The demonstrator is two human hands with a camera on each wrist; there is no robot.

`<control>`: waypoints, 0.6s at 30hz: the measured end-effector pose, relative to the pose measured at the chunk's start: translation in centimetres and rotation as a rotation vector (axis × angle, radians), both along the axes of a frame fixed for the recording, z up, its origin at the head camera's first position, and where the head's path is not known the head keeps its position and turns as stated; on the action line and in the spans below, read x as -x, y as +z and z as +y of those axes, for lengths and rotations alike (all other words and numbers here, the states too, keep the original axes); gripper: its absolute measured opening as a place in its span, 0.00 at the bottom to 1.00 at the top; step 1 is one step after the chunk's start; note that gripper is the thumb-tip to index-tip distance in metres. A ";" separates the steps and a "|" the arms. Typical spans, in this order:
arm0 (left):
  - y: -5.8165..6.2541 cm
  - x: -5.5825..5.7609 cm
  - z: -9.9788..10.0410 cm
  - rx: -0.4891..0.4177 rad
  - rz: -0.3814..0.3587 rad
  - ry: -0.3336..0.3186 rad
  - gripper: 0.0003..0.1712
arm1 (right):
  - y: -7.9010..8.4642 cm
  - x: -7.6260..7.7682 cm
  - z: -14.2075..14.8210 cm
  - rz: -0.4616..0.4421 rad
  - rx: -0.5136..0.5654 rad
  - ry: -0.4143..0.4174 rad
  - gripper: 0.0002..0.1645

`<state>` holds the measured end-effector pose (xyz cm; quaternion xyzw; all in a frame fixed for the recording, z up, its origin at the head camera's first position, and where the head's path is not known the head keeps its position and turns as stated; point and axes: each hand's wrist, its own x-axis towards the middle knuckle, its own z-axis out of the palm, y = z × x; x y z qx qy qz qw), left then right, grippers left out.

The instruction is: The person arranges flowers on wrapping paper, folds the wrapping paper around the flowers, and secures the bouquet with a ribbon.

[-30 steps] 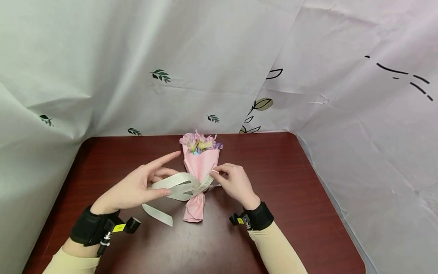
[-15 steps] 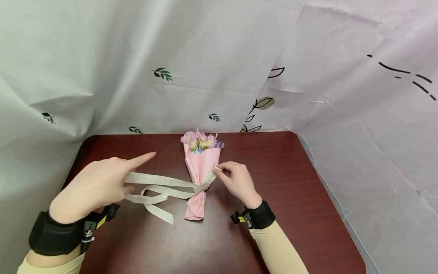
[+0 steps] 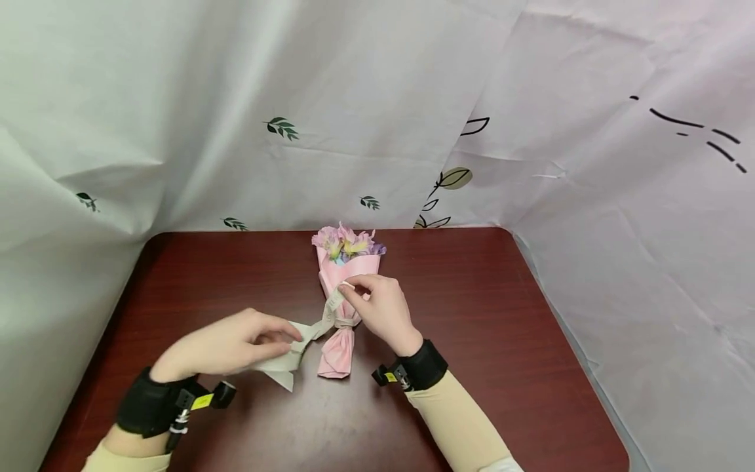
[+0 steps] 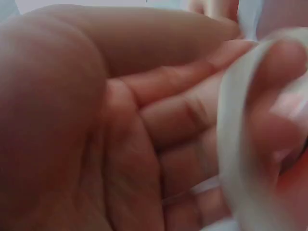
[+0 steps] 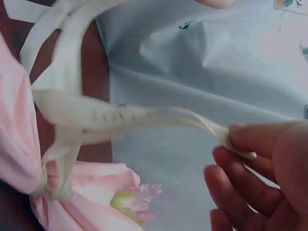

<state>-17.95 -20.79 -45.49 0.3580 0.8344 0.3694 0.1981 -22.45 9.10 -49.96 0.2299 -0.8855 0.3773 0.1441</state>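
A small bouquet in pink wrapping (image 3: 337,356) lies on the table, its pink and purple flowers (image 3: 348,244) toward the back. Round its narrow waist goes a cream ribbon (image 3: 326,320) with printed letters. Over the bouquet, my right hand (image 3: 386,308) pinches one ribbon end between thumb and fingers, plainly seen in the right wrist view. Left of the wrap, my left hand (image 3: 236,341) holds the ribbon's loops, thumb and fingers about them. The left wrist view is blurred, with a ribbon band (image 4: 233,120) running across the curled fingers. A cut tail (image 3: 283,379) hangs below that hand.
The dark red-brown table (image 3: 472,295) has rounded far corners. Behind and beside it hangs a pale cloth (image 3: 354,98) with leaf prints. Each wrist wears a black strap with a small camera.
My left hand went out left, drawing the ribbon loops long, then came back right toward the bouquet. My right hand carried its ribbon end leftward across the wrap. The bouquet has hardly moved.
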 end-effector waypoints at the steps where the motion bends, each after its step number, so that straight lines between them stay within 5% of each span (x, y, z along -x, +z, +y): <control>1: -0.8 0.1 0.3 -0.040 -0.054 -0.031 0.15 | 0.0 0.1 -0.1 -0.006 0.002 -0.023 0.10; 4: -3.3 0.6 0.9 -0.117 -0.113 -0.028 0.21 | -0.2 0.3 -0.4 -0.026 -0.001 -0.068 0.10; 6: -4.5 1.0 1.4 -0.146 -0.061 0.070 0.21 | -0.4 0.3 -0.4 -0.038 -0.003 -0.074 0.10; 8: -5.3 1.5 2.2 -0.153 0.066 0.209 0.21 | -0.5 0.4 -0.5 -0.043 0.001 -0.074 0.10; 11: -5.8 2.1 4.0 -0.149 0.199 0.380 0.24 | -0.5 0.3 -0.7 -0.042 0.012 -0.069 0.10; 15: -5.8 3.0 6.4 -0.129 0.295 0.428 0.28 | -0.4 0.2 -1.2 -0.021 0.021 -0.070 0.10; 18: -5.8 3.8 7.4 -0.125 0.311 0.448 0.17 | -0.6 0.0 -1.6 -0.003 0.027 -0.061 0.11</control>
